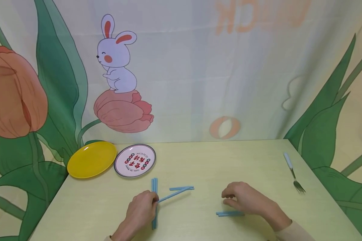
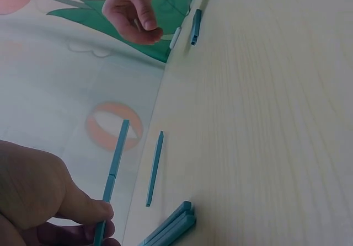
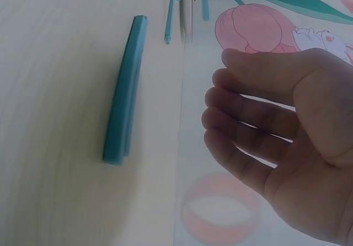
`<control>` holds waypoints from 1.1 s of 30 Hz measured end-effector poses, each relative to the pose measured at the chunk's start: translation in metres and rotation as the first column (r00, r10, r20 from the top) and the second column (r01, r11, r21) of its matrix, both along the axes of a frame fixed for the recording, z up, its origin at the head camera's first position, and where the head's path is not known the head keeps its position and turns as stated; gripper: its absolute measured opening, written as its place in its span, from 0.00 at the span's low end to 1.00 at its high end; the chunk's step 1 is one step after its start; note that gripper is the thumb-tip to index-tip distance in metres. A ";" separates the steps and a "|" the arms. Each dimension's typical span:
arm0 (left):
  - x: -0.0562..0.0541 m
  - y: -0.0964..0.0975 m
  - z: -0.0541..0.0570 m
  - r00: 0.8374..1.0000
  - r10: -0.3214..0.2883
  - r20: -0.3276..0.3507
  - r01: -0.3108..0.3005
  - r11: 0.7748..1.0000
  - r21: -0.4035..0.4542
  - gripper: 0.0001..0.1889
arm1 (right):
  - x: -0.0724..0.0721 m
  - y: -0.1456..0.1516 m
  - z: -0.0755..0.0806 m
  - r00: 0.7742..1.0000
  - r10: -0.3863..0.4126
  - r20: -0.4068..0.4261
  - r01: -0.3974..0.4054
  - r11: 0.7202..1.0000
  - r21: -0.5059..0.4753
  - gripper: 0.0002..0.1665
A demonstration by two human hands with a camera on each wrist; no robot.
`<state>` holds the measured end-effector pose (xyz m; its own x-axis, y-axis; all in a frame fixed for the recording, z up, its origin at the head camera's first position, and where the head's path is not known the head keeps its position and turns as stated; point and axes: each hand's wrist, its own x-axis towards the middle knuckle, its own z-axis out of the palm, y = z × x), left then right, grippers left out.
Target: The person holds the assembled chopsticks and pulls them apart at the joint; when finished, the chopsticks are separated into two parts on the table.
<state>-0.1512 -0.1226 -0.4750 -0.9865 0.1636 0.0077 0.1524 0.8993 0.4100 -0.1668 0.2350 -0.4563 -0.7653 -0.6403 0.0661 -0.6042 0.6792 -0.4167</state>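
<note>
Hands are hovering low over a pale table [image 1: 199,157]. The left hand [image 1: 140,207] is pinching one blue stick [image 1: 173,195] near its end, probably leaving most of its length free; a bundle of blue sticks [image 1: 154,221] is lying partly hidden behind that hand. The right hand [image 1: 247,197], loosely curved and holding nothing, is hanging just above a blue pair [image 1: 230,213]. Beyond, a lone blue stick [image 1: 175,188] is lying crosswise, the held one slanting over it. Far right, a fork [image 1: 288,160] is resting. At the back left, a white plate [image 1: 129,171] and a yellow plate [image 1: 92,160] are sitting side by side, perhaps out of the hands' way. The white one is showing red Chinese characters and tiny lettering, too small to read; the rabbit-printed backdrop [image 1: 184,83] is carrying faint orange letters, not fully legible.
</note>
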 end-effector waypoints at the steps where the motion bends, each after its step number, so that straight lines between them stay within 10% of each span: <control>1: 0.000 0.000 0.000 1.000 -0.004 -0.008 0.004 1.000 0.001 0.03 | 0.000 0.000 0.001 1.000 0.003 -0.010 -0.003 1.000 -0.005 0.05; 33: -0.001 0.016 0.010 0.978 -0.149 -0.147 0.157 0.987 0.044 0.03 | -0.005 -0.012 0.012 0.987 -0.012 -0.163 -0.001 0.997 -0.080 0.06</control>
<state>-0.1517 -0.1063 -0.4650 -0.9380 0.3078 0.1595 0.3466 0.8375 0.4224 -0.1718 0.2226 -0.4446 -0.7435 -0.6239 0.2406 -0.6649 0.6513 -0.3658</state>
